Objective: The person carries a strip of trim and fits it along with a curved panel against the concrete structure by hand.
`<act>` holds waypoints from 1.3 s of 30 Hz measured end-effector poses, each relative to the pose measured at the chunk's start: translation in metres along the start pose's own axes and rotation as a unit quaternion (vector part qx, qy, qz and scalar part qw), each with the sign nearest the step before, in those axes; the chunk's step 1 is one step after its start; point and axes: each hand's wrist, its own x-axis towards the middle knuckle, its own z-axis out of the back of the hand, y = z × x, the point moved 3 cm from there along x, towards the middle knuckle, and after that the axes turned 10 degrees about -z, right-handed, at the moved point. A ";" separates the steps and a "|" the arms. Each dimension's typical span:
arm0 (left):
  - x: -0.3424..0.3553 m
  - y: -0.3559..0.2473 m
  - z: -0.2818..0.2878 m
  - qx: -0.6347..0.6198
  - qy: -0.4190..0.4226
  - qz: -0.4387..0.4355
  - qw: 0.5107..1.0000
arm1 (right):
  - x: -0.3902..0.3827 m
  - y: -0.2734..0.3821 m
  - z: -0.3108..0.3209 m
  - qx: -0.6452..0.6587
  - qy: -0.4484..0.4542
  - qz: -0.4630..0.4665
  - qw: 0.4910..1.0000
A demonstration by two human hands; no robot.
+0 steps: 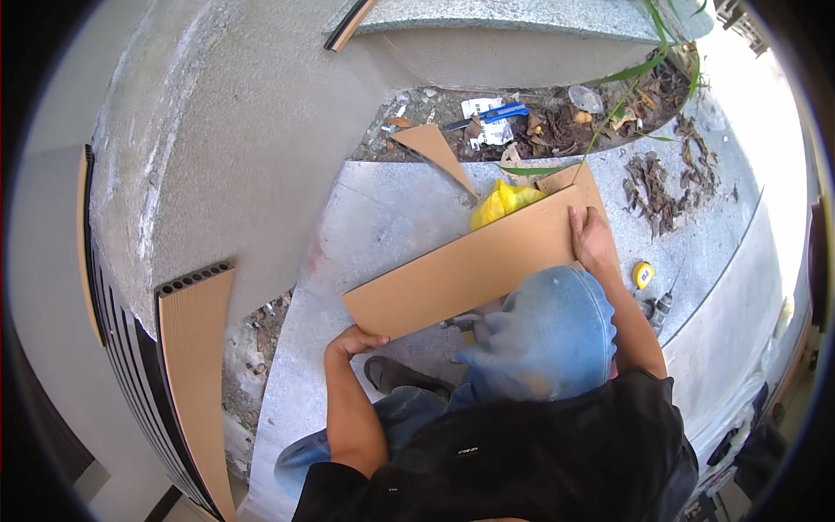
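Observation:
A tan board (461, 261) lies slantwise across my front, its right end farther away than its left. My left hand (357, 342) is closed on its near left corner, the thumb on the top face. At the right end my right hand (593, 239) grips the edge, with the fingers partly hidden. Under that end another tan board piece (584, 178) sticks out. Against the far edge rests a crumpled yellow plastic bag (503, 203). My bent knee in jeans (557, 335) is close to the near edge.
Beyond the board are a triangular tan offcut (435, 154) and a blue utility knife (502, 116) on leaf-strewn soil. A yellow tape measure (643, 275) and a drill (661, 311) lie at the right. Hollow-core planks (196, 348) lean at the left beside a concrete wall (243, 157).

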 end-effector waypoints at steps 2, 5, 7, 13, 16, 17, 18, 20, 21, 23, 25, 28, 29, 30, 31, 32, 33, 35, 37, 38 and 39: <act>0.009 -0.003 -0.011 0.051 -0.011 0.004 0.999 | 0.014 -0.014 -0.004 -0.017 0.005 0.000 1.000; 0.029 0.014 0.002 0.084 -0.030 -0.013 0.996 | 0.028 0.020 0.011 -0.166 -0.092 0.195 0.962; 0.016 -0.006 -0.011 0.087 -0.024 -0.041 0.995 | 0.021 0.117 0.059 -0.031 -0.122 0.321 0.939; 0.009 -0.013 -0.001 0.225 -0.019 0.095 0.970 | 0.044 0.385 0.126 -0.060 -0.241 0.602 0.759; 0.014 -0.030 -0.012 0.236 -0.025 0.060 0.969 | 0.105 0.449 0.124 -0.235 -0.244 0.547 0.766; 0.011 -0.029 -0.011 0.235 -0.030 0.060 0.970 | 0.109 0.459 0.122 -0.255 -0.231 0.553 0.759; 0.010 -0.028 -0.011 0.240 -0.030 0.057 0.969 | 0.112 0.463 0.119 -0.276 -0.218 0.556 0.753; 0.007 -0.030 -0.011 0.244 -0.030 0.052 0.968 | 0.112 0.466 0.114 -0.287 -0.224 0.580 0.729; 0.005 -0.031 -0.011 0.257 -0.024 0.056 0.965 | 0.110 0.466 0.112 -0.298 -0.227 0.602 0.705; 0.003 -0.034 -0.010 0.268 -0.018 0.059 0.961 | 0.103 0.457 0.118 -0.301 -0.246 0.623 0.679; 0.003 -0.035 -0.008 0.285 -0.026 0.060 0.956 | 0.096 0.447 0.124 -0.286 -0.272 0.672 0.626; 0.002 -0.042 -0.006 0.291 -0.032 0.048 0.955 | 0.061 0.431 0.138 -0.224 -0.296 0.706 0.603; -0.001 -0.051 -0.003 0.292 -0.034 0.045 0.955 | 0.044 0.427 0.145 -0.203 -0.281 0.715 0.607; -0.004 -0.064 0.002 0.325 -0.059 0.051 0.942 | 0.029 0.423 0.152 -0.203 -0.283 0.716 0.605; -0.007 -0.076 0.006 0.358 -0.083 0.057 0.928 | 0.013 0.419 0.161 -0.166 -0.297 0.723 0.602; -0.013 -0.082 0.010 0.355 -0.089 0.057 0.929 | -0.004 0.418 0.172 -0.124 -0.311 0.730 0.596; -0.017 -0.094 0.017 0.369 -0.186 -0.009 0.910 | -0.019 0.416 0.186 -0.102 -0.297 0.737 0.599; -0.028 -0.120 0.020 0.376 -0.284 -0.074 0.879 | -0.054 0.417 0.212 -0.032 -0.291 0.740 0.605; -0.048 -0.157 0.010 0.328 -0.352 -0.154 0.863 | -0.082 0.420 0.242 0.068 -0.298 0.747 0.591; -0.049 -0.171 0.002 0.328 -0.352 -0.158 0.862 | -0.087 0.419 0.261 0.033 -0.340 0.737 0.582; -0.055 -0.182 -0.003 0.290 -0.362 -0.209 0.861 | -0.096 0.426 0.275 0.093 -0.262 0.728 0.626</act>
